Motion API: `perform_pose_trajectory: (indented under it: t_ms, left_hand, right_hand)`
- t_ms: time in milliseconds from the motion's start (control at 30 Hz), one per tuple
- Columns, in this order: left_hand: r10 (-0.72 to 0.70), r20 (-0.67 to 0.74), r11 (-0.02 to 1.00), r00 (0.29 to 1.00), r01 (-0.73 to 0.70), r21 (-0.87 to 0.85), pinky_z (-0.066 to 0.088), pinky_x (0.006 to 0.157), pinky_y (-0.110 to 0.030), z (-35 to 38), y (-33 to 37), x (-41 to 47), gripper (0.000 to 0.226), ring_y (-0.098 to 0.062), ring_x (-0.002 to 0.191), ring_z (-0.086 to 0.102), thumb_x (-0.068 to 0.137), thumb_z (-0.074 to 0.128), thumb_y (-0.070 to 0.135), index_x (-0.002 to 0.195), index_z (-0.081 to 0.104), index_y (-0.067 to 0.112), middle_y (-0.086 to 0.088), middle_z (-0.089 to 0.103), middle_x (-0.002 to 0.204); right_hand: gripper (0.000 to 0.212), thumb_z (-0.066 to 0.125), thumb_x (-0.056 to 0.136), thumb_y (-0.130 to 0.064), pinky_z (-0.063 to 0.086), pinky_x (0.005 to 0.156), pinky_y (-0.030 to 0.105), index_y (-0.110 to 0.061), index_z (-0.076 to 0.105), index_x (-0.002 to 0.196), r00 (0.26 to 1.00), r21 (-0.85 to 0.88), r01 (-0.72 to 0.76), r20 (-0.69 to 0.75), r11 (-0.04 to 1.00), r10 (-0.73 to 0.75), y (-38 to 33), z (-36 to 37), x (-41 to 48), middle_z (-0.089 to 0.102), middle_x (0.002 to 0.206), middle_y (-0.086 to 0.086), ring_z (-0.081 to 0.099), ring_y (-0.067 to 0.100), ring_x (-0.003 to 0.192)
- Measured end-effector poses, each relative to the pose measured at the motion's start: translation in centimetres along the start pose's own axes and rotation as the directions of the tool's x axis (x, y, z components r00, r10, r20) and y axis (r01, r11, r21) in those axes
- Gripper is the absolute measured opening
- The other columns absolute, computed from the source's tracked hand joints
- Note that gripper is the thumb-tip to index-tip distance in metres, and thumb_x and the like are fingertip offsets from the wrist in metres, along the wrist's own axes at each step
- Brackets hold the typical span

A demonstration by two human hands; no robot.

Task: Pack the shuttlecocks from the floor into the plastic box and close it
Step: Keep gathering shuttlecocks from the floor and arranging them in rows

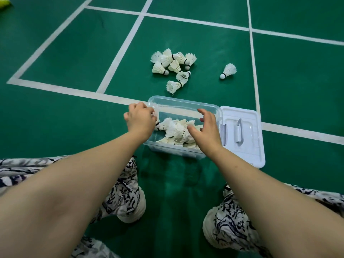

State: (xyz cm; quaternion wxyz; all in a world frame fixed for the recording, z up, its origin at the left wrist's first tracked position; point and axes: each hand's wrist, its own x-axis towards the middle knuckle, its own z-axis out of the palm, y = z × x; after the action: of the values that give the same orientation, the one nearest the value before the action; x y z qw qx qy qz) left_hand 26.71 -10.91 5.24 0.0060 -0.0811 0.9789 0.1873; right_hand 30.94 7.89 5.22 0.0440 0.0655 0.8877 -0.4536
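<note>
Left hand [139,120] clenched on a shuttlecock [158,125] at box's left wall, cork end at the fingers, skirt pointing right. Right hand [204,131] released, fingers spread and curled over box's right half, gripping nothing. Box [183,105] clear, open, long axis left-right, part-filled with shuttlecocks lying mixed ways. Lid [242,135] flat, touching box's right side. Pile [173,66] on floor [74,53] just beyond far rim; stray [228,71] far right, apart. Knees near. Open floor left and far.
</note>
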Motion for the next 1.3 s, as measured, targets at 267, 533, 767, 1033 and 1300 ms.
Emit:
perform_pose_trajectory:
  t_ms: [267,533,767,1033,1300]
  left_hand:
    - [0.025,0.069,1.0,0.997,-0.026,0.015,0.033,0.09,-0.039,3.1,1.6,0.5,0.024,-0.031,0.115,0.038,0.091,0.045,0.021,0.104,0.064,0.011,-0.009,0.06,0.114]
    - [-0.095,0.167,0.963,0.981,0.133,-0.235,0.04,0.083,-0.036,5.1,1.7,0.8,0.015,-0.032,0.114,0.044,0.088,0.054,0.02,0.091,0.063,0.009,-0.016,0.065,0.098]
    - [-0.217,0.353,0.893,0.91,0.331,-0.305,0.043,0.075,-0.031,5.9,2.0,1.3,0.021,-0.028,0.092,0.056,0.091,0.052,0.02,0.107,0.059,0.008,-0.012,0.065,0.11]
    - [-0.219,0.545,0.887,0.809,0.398,-0.235,0.045,0.093,-0.039,5.9,1.6,2.0,0.031,-0.039,0.114,0.054,0.094,0.042,0.011,0.117,0.054,-0.004,-0.025,0.057,0.122]
    - [-0.223,0.539,0.928,0.812,0.346,-0.138,0.043,0.076,-0.033,3.6,1.5,1.3,0.04,-0.031,0.091,0.052,0.097,0.037,0.028,0.122,0.048,0.0,-0.02,0.055,0.122]
  right_hand:
    - [0.048,0.056,0.088,-0.022,0.042,0.099,0.028,-0.021,0.042,0.134,0.997,0.054,-0.08,0.012,0.995,0.079,1.7,-0.7,0.4,0.038,0.137,-0.004,0.047,0.011,0.12]
    - [0.045,0.055,0.087,-0.018,0.042,0.1,0.03,-0.021,0.045,0.13,0.995,0.078,-0.102,0.023,0.992,0.1,1.8,-0.1,1.4,0.039,0.135,-0.002,0.047,0.011,0.117]
    - [0.044,0.056,0.086,-0.019,0.041,0.098,0.029,-0.021,0.047,0.129,0.993,0.068,-0.112,0.033,0.991,0.11,1.9,0.6,1.7,0.041,0.132,-0.002,0.049,0.012,0.114]
    - [0.041,0.057,0.087,-0.02,0.043,0.096,0.03,-0.02,0.048,0.127,0.99,0.07,-0.134,0.041,0.988,0.132,2.3,0.3,1.6,0.043,0.133,-0.002,0.049,0.01,0.108]
    - [0.044,0.056,0.086,-0.02,0.043,0.097,0.033,-0.021,0.046,0.129,0.988,0.034,-0.153,0.038,0.988,0.152,1.5,-1.2,0.4,0.042,0.133,-0.002,0.048,0.011,0.108]
